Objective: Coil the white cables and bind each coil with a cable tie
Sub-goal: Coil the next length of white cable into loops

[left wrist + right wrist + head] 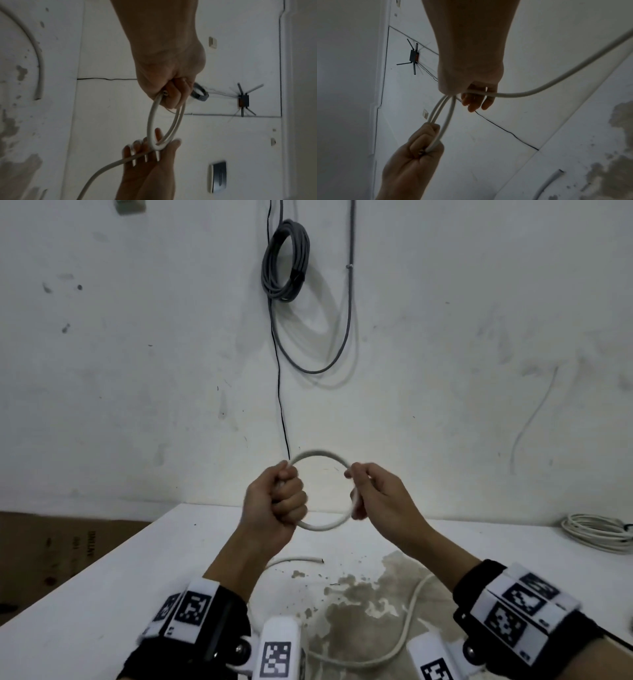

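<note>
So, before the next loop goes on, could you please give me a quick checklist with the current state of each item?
1. Left hand grips the coil firmly: ok, fist closed round it.
2. Cut cable end tucked in the left fist: ok, seen in the left wrist view.
3. Right hand guides the opposite side of the coil: ok.
4. Loops lie together: ok, several strands run side by side.
5. Free cable trails untangled over the table: ok where visible.
6. Cable tie within reach: cannot tell, none in view.
</note>
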{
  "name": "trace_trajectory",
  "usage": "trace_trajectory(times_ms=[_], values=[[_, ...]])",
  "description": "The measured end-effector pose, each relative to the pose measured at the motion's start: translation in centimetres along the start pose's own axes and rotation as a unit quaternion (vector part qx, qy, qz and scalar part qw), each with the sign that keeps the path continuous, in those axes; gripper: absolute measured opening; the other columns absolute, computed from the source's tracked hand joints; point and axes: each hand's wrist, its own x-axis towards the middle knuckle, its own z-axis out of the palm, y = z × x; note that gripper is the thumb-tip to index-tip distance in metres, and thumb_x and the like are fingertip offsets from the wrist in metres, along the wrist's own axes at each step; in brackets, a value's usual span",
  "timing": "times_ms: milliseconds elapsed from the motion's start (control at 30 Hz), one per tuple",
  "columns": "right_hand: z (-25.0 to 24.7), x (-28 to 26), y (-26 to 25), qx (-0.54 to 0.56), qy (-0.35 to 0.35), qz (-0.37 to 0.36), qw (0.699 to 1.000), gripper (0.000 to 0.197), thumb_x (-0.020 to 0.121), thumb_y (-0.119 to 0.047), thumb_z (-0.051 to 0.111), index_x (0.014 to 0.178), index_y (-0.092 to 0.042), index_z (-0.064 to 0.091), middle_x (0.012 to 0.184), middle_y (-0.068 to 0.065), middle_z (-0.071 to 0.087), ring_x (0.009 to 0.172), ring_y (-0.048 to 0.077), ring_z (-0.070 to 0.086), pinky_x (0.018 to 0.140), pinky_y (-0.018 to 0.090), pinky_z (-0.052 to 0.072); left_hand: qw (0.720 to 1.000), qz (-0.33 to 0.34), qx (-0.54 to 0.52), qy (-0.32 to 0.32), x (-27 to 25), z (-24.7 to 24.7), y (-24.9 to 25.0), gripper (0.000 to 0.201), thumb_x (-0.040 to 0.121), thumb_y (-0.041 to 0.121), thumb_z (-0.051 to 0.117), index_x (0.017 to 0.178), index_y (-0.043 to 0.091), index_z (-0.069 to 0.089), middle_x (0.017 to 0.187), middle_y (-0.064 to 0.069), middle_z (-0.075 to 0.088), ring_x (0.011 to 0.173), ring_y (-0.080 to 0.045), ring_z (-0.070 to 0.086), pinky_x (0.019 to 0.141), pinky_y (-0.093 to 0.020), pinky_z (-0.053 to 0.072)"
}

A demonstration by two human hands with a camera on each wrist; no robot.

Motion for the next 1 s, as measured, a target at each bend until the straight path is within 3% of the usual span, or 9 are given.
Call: trace_trajectory(times_ms=[167,367,467,567,733,800,900,933,1000], values=[[-1.8,-1.3,3.1,-0.106,-0.119,0.041,0.986,0.020,0.094,-0.016,0.045,0.088,-0.004,0.059,0.064,0.002,0.056,0.060,0.017,0.054,0.058,0.021,0.043,0.995,0.076,-0.057,-0.043,0.7,-1.4,2.3,0.034,0.044,0.018,0.083,0.049,0.018,0.049,0.043,0.008,0.014,0.037,-0.006,0.008,0.026,-0.015,0.016],[-3.9,-1.0,7.7,-0.369,-0.076,-0.013,0.926,0.016,0.099,-0.021,0.036,0.093,-0.015,0.050,0.073,0.006,0.057,0.068,0.030,0.054,0.064,0.039,0.043,0.986,0.159,0.019,0.036,0.5,-0.8,4.6,0.036,0.097,0.025,0.030,0.062,0.018,0.039,0.036,0.009,0.028,0.026,-0.004,0.023,0.033,-0.015,0.014],[-3.6,-1.1,7.8,-0.409,-0.099,-0.102,0.901,0.021,0.098,-0.018,0.040,0.106,-0.014,0.059,0.081,0.010,0.057,0.068,0.030,0.053,0.061,0.037,0.041,0.977,0.190,0.070,0.069,0.5,0.0,4.3,0.036,0.101,0.029,0.027,0.069,0.017,0.039,0.042,0.010,0.033,0.031,-0.002,0.026,0.035,-0.014,0.022],[-2.4,-1.3,7.0,-0.448,-0.117,-0.230,0.856,0.017,0.089,-0.014,0.052,0.101,-0.018,0.063,0.067,0.001,0.045,0.053,0.018,0.037,0.049,0.030,0.030,0.940,0.244,0.219,0.097,0.6,0.9,3.0,0.021,0.100,0.014,0.030,0.080,0.011,0.038,0.064,0.004,0.051,0.035,-0.006,0.037,0.040,-0.016,0.033],[-1.8,-1.3,4.5,-0.484,-0.092,-0.341,0.801,0.017,0.091,-0.021,0.042,0.092,-0.020,0.059,0.068,-0.001,0.049,0.059,0.016,0.041,0.056,0.027,0.032,0.765,0.277,0.580,0.048,0.6,0.8,-0.6,0.020,0.099,0.004,0.022,0.095,0.023,0.029,0.122,0.001,0.052,0.082,-0.017,0.065,0.070,-0.025,0.052],[-2.4,-1.3,3.7,-0.496,-0.073,-0.354,0.789,0.018,0.093,-0.021,0.040,0.092,-0.018,0.058,0.072,0.000,0.052,0.063,0.018,0.046,0.063,0.029,0.034,0.643,0.266,0.718,0.006,0.8,-0.3,-2.0,0.017,0.098,0.006,0.024,0.110,0.016,0.029,0.125,-0.001,0.050,0.090,-0.023,0.063,0.077,-0.038,0.055],[-2.8,-1.3,3.0,-0.542,-0.057,-0.385,0.745,0.014,0.086,-0.009,0.049,0.095,-0.015,0.057,0.080,0.000,0.057,0.070,0.019,0.051,0.070,0.032,0.030,0.431,0.240,0.869,-0.029,0.6,-1.9,-3.0,0.035,0.083,-0.004,0.052,0.111,0.005,0.033,0.082,-0.012,0.064,0.041,-0.023,0.047,0.039,-0.033,0.046],[-2.9,-1.1,3.1,-0.567,-0.055,-0.396,0.720,0.020,0.081,-0.002,0.052,0.095,-0.015,0.058,0.080,0.000,0.057,0.071,0.020,0.052,0.072,0.033,0.029,0.378,0.236,0.894,-0.037,0.3,-2.1,-2.9,0.043,0.070,-0.007,0.064,0.102,0.003,0.038,0.059,-0.007,0.057,0.031,-0.018,0.031,0.028,-0.024,0.030],[-3.5,-0.4,3.1,-0.620,-0.041,-0.402,0.673,0.031,0.073,0.006,0.048,0.087,-0.018,0.060,0.074,-0.003,0.058,0.075,0.020,0.052,0.071,0.035,0.027,0.320,0.236,0.918,-0.016,0.3,-2.2,-2.7,0.048,0.047,-0.008,0.075,0.084,0.002,0.047,0.042,0.003,0.031,0.024,-0.015,0.016,0.031,-0.017,0.001]])
